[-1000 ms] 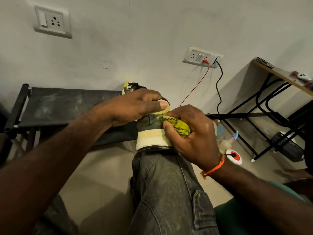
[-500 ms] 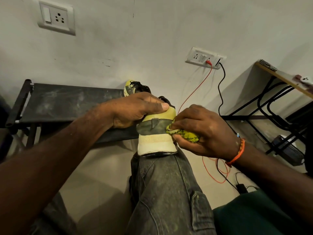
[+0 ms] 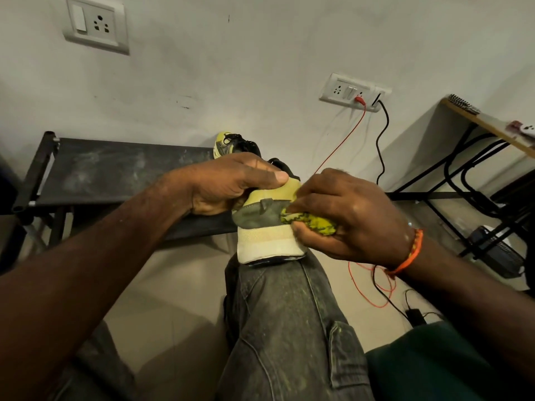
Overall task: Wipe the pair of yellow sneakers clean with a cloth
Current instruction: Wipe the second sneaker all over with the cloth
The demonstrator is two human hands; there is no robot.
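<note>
1. Yellow sneaker stood heel-up on the person's knee, its pale heel and grey heel panel facing the head camera.
2. Left hand gripped the sneaker from the left, fingers curled round it and the thumb lying across the top of the heel.
3. Right hand clutched a bunched yellow-and-black cloth, pressing it against the right edge of the grey panel.
4. Second yellow sneaker sat on the dark bench by the wall, behind the left hand.
5. Red cable and black cable hung from the wall socket.
</note>
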